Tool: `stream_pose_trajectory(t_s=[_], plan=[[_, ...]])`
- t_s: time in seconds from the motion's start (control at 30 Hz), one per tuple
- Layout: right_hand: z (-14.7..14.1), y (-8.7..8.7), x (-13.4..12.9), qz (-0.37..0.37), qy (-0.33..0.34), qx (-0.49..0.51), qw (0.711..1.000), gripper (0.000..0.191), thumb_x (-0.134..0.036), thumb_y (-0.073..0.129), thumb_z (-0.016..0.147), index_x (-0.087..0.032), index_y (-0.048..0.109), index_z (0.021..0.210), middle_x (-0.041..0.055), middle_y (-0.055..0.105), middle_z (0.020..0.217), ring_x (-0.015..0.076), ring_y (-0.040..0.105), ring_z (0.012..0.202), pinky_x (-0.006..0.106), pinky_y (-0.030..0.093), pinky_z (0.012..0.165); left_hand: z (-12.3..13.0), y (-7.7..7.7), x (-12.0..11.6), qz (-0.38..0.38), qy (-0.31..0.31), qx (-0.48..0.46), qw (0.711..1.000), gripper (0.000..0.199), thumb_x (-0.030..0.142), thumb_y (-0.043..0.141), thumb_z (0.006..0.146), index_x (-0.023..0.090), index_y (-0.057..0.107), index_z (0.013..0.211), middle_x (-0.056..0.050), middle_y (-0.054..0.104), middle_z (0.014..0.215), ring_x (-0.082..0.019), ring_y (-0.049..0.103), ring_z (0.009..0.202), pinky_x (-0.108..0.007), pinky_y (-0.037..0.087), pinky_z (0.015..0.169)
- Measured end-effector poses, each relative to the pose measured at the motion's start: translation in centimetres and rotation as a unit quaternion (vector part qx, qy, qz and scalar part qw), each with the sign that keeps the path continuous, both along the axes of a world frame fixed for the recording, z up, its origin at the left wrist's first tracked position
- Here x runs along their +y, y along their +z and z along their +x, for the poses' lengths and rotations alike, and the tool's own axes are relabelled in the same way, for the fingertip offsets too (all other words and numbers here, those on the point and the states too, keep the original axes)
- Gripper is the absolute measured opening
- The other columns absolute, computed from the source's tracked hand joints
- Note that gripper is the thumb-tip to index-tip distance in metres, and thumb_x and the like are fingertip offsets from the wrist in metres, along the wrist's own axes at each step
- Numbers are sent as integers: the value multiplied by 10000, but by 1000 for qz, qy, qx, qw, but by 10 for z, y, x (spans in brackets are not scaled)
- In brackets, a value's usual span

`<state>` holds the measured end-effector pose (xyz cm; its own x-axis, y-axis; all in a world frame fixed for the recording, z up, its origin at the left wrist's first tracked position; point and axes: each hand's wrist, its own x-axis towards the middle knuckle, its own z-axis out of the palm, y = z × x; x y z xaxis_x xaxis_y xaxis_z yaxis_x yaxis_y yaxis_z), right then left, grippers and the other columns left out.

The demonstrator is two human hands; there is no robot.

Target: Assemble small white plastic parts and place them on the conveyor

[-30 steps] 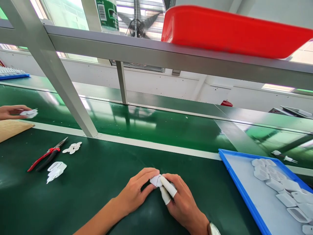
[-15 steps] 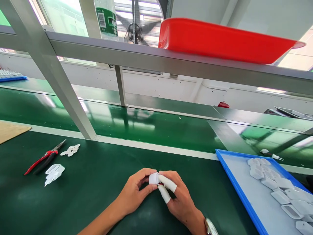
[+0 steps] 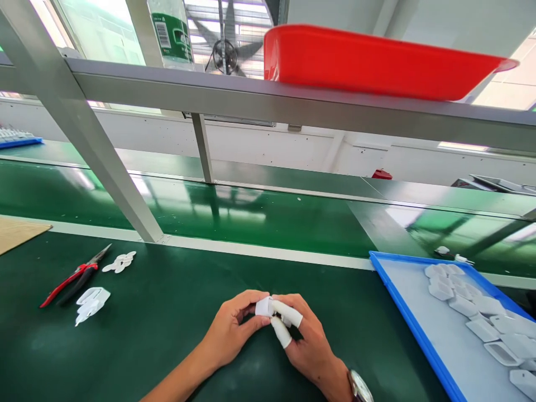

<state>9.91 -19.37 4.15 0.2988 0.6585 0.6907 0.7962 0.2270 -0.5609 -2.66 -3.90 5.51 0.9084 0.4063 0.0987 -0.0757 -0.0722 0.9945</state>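
Note:
Between my hands, just over the dark green table, is a small white plastic piece [image 3: 263, 306]. My left hand [image 3: 230, 326] pinches its left side between thumb and forefinger. My right hand [image 3: 307, 329], with white covers on thumb and forefinger and a watch at the wrist, closes on its right side. The fingertips hide much of the piece, so its exact kind cannot be made out. Off to the left lie red-and-black long-nose pliers [image 3: 79, 274], beside a few flat white parts [image 3: 120, 262] and some larger white plastic parts [image 3: 91, 304].
At right stands a blue-rimmed tray [image 3: 412, 321] holding several white plastic housings [image 3: 481, 329]. A metal frame [image 3: 113, 167] crosses the bench, carrying a red bin [image 3: 368, 64] and a bottle [image 3: 171, 36]. A green conveyor belt [image 3: 268, 218] runs behind. Brown board [image 3: 20, 233] lies far left.
The view has shifted slightly. Both hands keep their hold on the white piece; a small red bit seen earlier between the right fingertips no longer shows.

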Motion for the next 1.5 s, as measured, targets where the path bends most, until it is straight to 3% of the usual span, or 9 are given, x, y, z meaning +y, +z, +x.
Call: stream_pose_trajectory(t_s=[0.4, 0.57, 0.8, 0.9, 1.0, 1.13, 1.27, 1.4, 1.5], plan=[[-3, 5, -2, -54, 45, 17, 997, 438, -56, 525, 926, -249, 571, 1317, 105, 630, 1165, 215, 628, 1035, 370, 581, 872, -3, 2, 0, -51, -29, 11, 998, 271, 322, 810, 804, 274, 775, 1068, -27, 725, 1008, -205, 704, 937, -332, 601, 867], [-5, -2, -1, -14, 19, 86, 996, 525, -107, 599, 928, -309, 501, 1403, 48, 657, 1056, 157, 622, 825, 298, 572, 718, -3, 3, 2, -107, -47, -6, 993, 302, 309, 800, 826, 306, 758, 1125, -11, 753, 1062, -194, 706, 987, -317, 580, 914], [-5, 0, -1, -22, 36, 95, 995, 411, -98, 557, 938, -284, 620, 1299, 79, 683, 1131, 202, 652, 987, 353, 568, 849, -1, -3, 1, -31, -9, 14, 999, 248, 357, 773, 846, 294, 772, 1086, -9, 702, 930, -163, 659, 840, -280, 583, 784], [-4, -1, 2, -75, 37, 260, 962, 248, -244, 593, 961, -268, 705, 1181, 62, 733, 1052, 206, 687, 918, 345, 573, 822, 1, -9, -5, 37, 11, 1, 999, 369, 341, 785, 837, 318, 715, 1198, -21, 648, 1034, -138, 633, 770, -279, 594, 730], [-2, -2, 4, -120, 37, 438, 890, 284, -400, 672, 924, -241, 739, 1149, 61, 764, 994, 225, 702, 885, 346, 570, 796, 0, -14, -11, 89, 44, -65, 993, 574, 268, 806, 815, 371, 594, 1339, -32, 569, 1193, -118, 635, 750, -285, 617, 709], [3, -7, 5, -122, 51, 521, 843, 375, -475, 730, 870, -215, 751, 1140, 70, 771, 1015, 232, 694, 909, 346, 549, 823, -2, -18, -11, 210, 65, -112, 969, 396, 203, 658, 933, 339, 605, 1302, -43, 591, 1188, -130, 654, 826, -289, 614, 769], [3, -12, 5, -134, 26, 436, 890, 290, -417, 707, 887, -216, 760, 1089, 77, 765, 1036, 240, 705, 943, 350, 565, 861, -1, -22, -6, 241, 45, -96, 965, 290, 163, 599, 945, 260, 609, 1218, -63, 622, 1223, -138, 674, 873, -283, 615, 797], [-5, -14, 7, -105, -6, 195, 975, 267, -234, 603, 939, -249, 707, 1184, 80, 725, 1151, 225, 695, 1042, 333, 577, 909, 0, -24, -1, 294, 48, -50, 953, 360, 152, 636, 890, 249, 590, 1233, -47, 690, 1128, -186, 673, 960, -348, 597, 882], [2, -11, 7, -36, -33, 45, 998, 357, -152, 560, 955, -267, 638, 1284, 77, 704, 1204, 205, 682, 1098, 325, 581, 940, 0, -21, 8, 347, 58, -28, 936, 466, 192, 675, 880, 268, 587, 1331, -40, 709, 1068, -213, 646, 1003, -392, 571, 932]])
